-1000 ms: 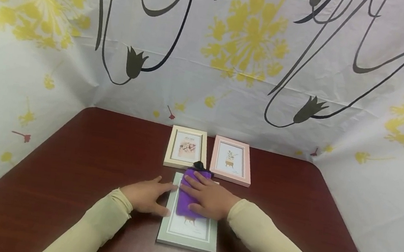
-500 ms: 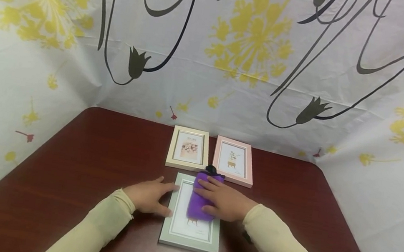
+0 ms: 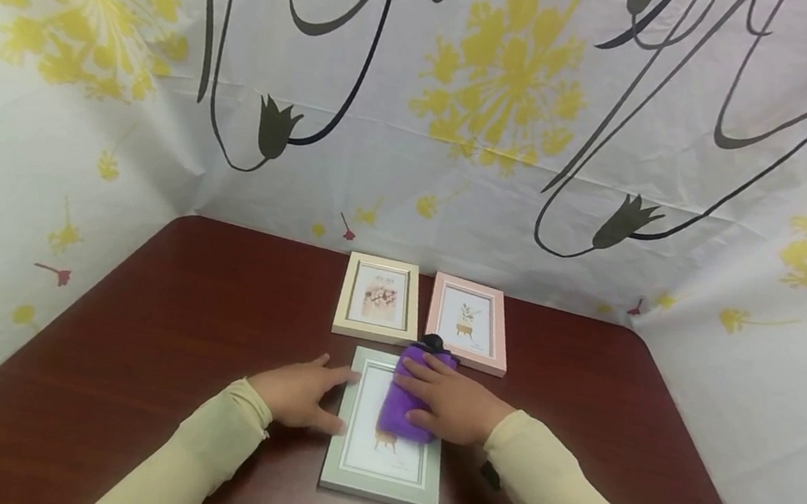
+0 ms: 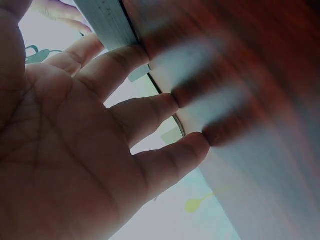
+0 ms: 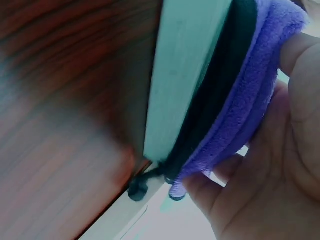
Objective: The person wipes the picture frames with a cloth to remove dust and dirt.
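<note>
A pale green picture frame (image 3: 379, 485) with a plant print lies flat on the dark red-brown table. My right hand (image 3: 456, 401) rests on a purple plush cleaning pad (image 3: 402, 412), fingers spread across its top, pressing it on the frame's right half. The right wrist view shows the pad's black underside layer (image 5: 220, 85) and a black cord with a knob (image 5: 138, 190) at its far end. My left hand (image 3: 295, 393) is spread beside the frame's left edge, thumb and forefinger at that edge. In the left wrist view, its other fingertips (image 4: 197, 142) touch the tabletop.
Behind the green frame lie a cream picture frame (image 3: 340, 303) and a pink picture frame (image 3: 498, 331), side by side near the table's back edge. White cloth walls (image 3: 353, 170) printed with yellow and grey flowers enclose the table (image 3: 239, 299) at the back and sides.
My right hand has slid the purple pad rightward across the green frame, uncovering more of the print's left side. The left hand stays at the frame's left edge.
</note>
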`<state>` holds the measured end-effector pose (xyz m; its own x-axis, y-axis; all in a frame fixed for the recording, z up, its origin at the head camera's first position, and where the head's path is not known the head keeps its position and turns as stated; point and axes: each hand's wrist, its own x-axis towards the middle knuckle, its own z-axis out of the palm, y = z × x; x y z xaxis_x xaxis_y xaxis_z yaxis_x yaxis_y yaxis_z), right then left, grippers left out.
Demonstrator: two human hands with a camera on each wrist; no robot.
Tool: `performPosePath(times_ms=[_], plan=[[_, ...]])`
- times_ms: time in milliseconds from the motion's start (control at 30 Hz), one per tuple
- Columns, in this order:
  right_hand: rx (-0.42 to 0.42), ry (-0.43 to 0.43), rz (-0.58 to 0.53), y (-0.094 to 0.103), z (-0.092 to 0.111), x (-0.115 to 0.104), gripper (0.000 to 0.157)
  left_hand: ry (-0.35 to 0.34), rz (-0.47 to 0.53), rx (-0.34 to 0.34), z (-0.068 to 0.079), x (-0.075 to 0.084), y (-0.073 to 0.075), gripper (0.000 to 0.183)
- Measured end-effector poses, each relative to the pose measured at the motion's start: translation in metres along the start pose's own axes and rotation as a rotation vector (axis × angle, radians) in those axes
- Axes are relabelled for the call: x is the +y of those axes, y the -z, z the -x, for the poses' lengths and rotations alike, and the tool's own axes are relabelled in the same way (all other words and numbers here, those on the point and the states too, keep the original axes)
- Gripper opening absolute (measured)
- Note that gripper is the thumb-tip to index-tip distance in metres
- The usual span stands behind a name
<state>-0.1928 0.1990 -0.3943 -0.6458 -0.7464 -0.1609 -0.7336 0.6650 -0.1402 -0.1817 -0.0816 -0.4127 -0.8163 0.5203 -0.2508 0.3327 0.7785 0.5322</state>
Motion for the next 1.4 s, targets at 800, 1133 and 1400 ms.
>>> performPosePath(times_ms=[800, 1133, 1400], plan=[[0.008, -0.147, 0.023, -0.003, -0.001, -0.004, 0.055, 0.004, 0.012, 0.015, 0.001, 0.001, 0.000, 0.078], [0.007, -0.060, 0.071, -0.008, -0.023, -0.022, 0.056, 0.001, 0.008, 0.013, 0.001, 0.001, 0.002, 0.077], [0.051, -0.190, 0.063, -0.011, -0.015, -0.021, 0.056, -0.014, 0.015, 0.012, 0.000, 0.004, -0.001, 0.078]])
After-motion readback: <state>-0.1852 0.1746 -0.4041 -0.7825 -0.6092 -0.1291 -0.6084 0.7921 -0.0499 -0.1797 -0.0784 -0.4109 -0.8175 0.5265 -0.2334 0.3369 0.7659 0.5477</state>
